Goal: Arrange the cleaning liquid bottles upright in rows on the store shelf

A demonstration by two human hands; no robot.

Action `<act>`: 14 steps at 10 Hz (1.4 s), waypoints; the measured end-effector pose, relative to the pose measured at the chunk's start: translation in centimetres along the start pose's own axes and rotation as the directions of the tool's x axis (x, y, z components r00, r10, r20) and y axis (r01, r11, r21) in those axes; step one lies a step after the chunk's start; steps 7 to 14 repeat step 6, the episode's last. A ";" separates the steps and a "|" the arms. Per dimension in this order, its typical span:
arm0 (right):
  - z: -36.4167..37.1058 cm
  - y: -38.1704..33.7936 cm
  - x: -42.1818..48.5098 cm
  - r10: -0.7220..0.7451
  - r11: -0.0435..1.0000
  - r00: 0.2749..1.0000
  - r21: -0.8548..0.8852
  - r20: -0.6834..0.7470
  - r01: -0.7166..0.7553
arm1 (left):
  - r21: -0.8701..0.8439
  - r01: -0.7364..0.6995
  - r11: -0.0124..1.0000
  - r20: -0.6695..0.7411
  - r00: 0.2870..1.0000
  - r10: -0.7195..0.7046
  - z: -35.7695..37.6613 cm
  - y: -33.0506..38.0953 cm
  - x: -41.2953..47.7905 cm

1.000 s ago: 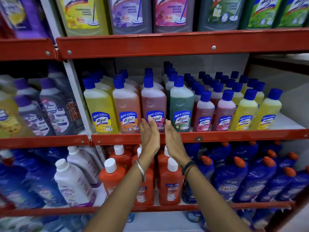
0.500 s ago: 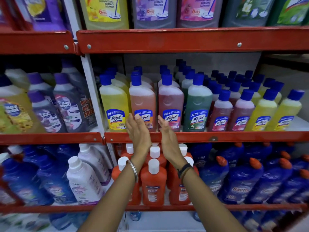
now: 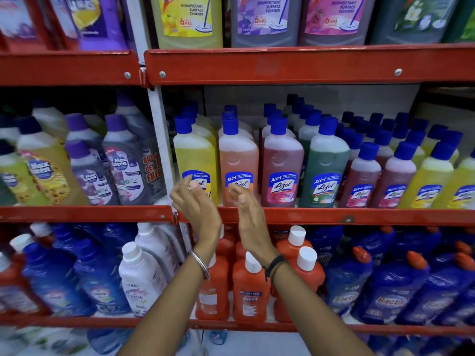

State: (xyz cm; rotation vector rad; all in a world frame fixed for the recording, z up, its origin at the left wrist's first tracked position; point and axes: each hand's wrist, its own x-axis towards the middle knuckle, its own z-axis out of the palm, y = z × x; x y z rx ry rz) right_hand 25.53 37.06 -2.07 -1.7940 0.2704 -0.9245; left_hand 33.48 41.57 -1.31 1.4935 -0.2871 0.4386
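Observation:
Blue-capped cleaning liquid bottles stand upright in rows on the middle red shelf (image 3: 334, 217). In the front row are a yellow bottle (image 3: 195, 155), an orange bottle (image 3: 237, 158), a pink bottle (image 3: 281, 160) and a green bottle (image 3: 326, 163), with smaller pink and yellow bottles to their right. My left hand (image 3: 198, 204) is raised in front of the yellow bottle's label, fingers loosely curled and apart, holding nothing. My right hand (image 3: 248, 211) is up in front of the orange bottle's label, also empty. Neither hand grips a bottle.
Large cleaner jugs (image 3: 190, 19) fill the top shelf. Purple-capped bottles (image 3: 123, 160) lean in the left bay. Below are orange bottles with white caps (image 3: 250, 291), blue bottles (image 3: 393, 286) and white bottles (image 3: 141, 276). A white upright post (image 3: 160, 140) divides the bays.
Both hands have shifted left along the shelf edge, from the pink and green bottles to the yellow and orange ones. Their fingers have curled from flat to loosely bent. The view has moved closer.

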 end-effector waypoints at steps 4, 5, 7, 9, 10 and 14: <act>4.2 -0.9 1.7 0.237 0.967 0.957 -0.132 0.164 -0.217 | 0.124 0.098 0.987 0.245 0.961 -0.126 -2.6 -1.4 2.7; 2.6 -2.1 0.9 0.164 0.979 0.980 -0.143 0.112 -0.147 | 0.165 0.076 0.983 0.234 0.965 -0.113 -2.9 0.0 2.3; 0.0 -3.6 0.9 0.022 0.998 0.994 -0.050 -0.103 -0.027 | 0.045 -0.119 0.992 0.179 0.978 0.109 -2.2 3.2 1.3; 0.0 -3.6 0.9 0.022 0.998 0.994 -0.050 -0.103 -0.027 | 0.045 -0.119 0.992 0.179 0.978 0.109 -2.2 3.2 1.3; 0.0 -3.6 0.9 0.022 0.998 0.994 -0.050 -0.103 -0.027 | 0.045 -0.119 0.992 0.179 0.978 0.109 -2.2 3.2 1.3; 0.0 -3.6 0.9 0.022 0.998 0.994 -0.050 -0.103 -0.027 | 0.045 -0.119 0.992 0.179 0.978 0.109 -2.2 3.2 1.3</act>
